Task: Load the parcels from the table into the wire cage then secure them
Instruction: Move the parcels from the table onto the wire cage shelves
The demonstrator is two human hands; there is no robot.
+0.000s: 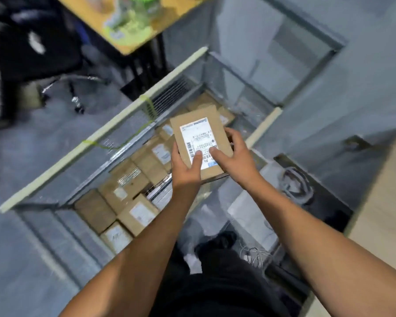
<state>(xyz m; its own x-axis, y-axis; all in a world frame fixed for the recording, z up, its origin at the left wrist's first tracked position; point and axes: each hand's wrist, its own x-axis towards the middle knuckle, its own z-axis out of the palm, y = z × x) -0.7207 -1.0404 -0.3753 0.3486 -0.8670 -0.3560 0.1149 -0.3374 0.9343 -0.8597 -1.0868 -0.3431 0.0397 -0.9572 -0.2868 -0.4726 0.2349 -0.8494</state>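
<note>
A brown cardboard parcel (220,131) with a white shipping label is held over the open wire cage (94,140). My left hand (186,167) grips its near left edge, thumb on the label. My right hand (234,156) grips its near right side, thumb on the label and fingers curled around the edge. Several brown parcels (133,197) with labels lie inside the cage, below the held one. The picture is blurred by motion.
A wooden table (133,35) with green and clear items stands at the back. A black office chair (44,53) is at the left. A light cabinet (382,202) and a coil of cable (295,181) lie at the right. Grey floor surrounds the cage.
</note>
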